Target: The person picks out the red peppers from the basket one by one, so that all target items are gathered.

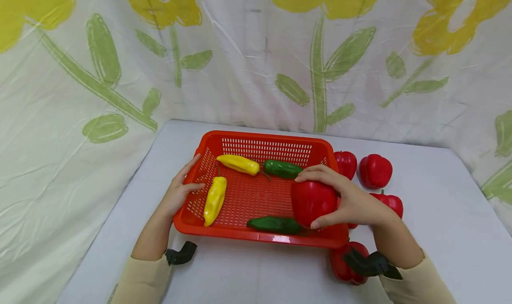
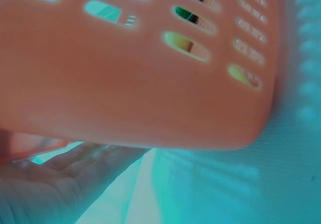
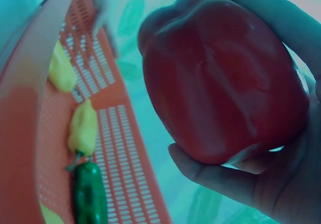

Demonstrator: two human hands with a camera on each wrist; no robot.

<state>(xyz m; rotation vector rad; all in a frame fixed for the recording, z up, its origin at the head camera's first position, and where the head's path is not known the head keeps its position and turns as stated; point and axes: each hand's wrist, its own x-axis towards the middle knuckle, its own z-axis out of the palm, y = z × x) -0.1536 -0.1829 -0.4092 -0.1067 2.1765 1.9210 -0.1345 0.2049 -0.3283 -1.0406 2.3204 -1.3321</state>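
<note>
My right hand grips a red bell pepper, thumb on the near side and fingers over the far side. In the head view it appears over the right part of an orange-red plastic basket; the right wrist view shows the bell pepper held above the rim. My left hand holds the basket's left rim, thumb over the top and the other fingers along the outside. Inside the basket lie two long yellow peppers and two green peppers, partly covered by the held pepper and right hand.
Several more red bell peppers sit on the white table right of the basket, one near its front right corner, partly behind the black right wrist mount. A flower-printed cloth hangs behind the table.
</note>
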